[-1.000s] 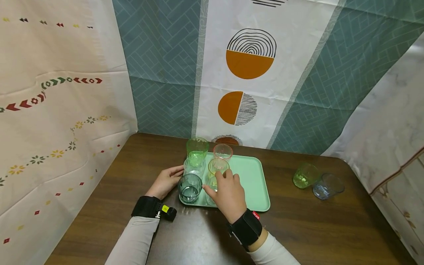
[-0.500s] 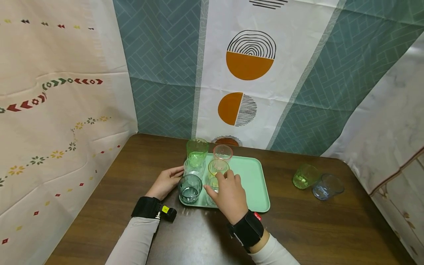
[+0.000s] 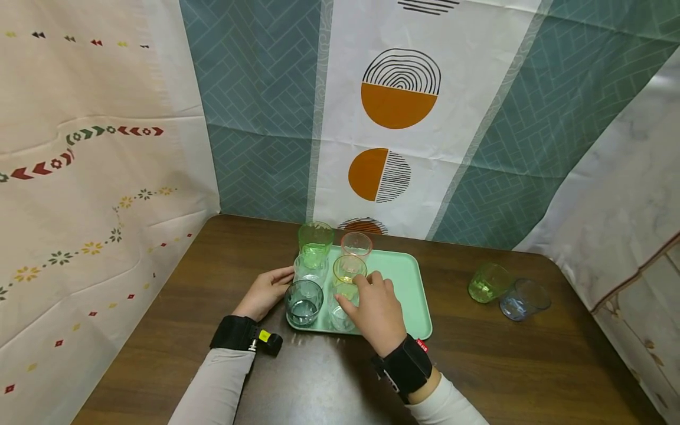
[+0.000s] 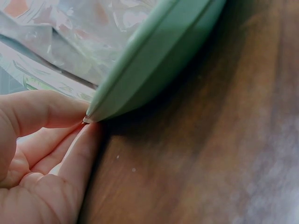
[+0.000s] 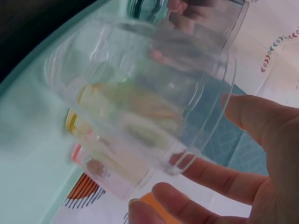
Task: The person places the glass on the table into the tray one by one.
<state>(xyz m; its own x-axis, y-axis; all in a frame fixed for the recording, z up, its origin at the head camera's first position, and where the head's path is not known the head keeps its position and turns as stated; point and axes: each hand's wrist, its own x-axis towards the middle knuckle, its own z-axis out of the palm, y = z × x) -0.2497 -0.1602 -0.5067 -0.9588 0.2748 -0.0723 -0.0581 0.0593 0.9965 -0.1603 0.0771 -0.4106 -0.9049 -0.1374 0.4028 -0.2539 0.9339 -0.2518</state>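
Observation:
My left hand (image 3: 264, 293) pinches the left edge of the mint-green tray (image 3: 398, 295); in the left wrist view its fingertips meet at the tray rim (image 4: 154, 56). My right hand (image 3: 378, 310) is at a clear glass (image 5: 140, 93) at the tray's front. Thumb and fingers are spread at that glass's rim; whether they still touch it I cannot tell. Behind it stand a yellow-rimmed glass (image 3: 349, 267) and a pink-rimmed glass (image 3: 356, 242). The left row has a smoky grey glass (image 3: 304, 307) in front, another clear glass (image 3: 311, 268), and a green glass (image 3: 316, 239) at the back.
On the brown wooden table (image 3: 478, 360), right of the tray, a light green glass (image 3: 486, 284) and a bluish glass (image 3: 523, 301) stand side by side. Patterned cloths (image 3: 265, 118) hang behind the table and along both sides.
My right hand has shifted slightly to the right, its fingers spreading away from the front clear glass, which has stayed in place. The left hand has kept its place at the tray.

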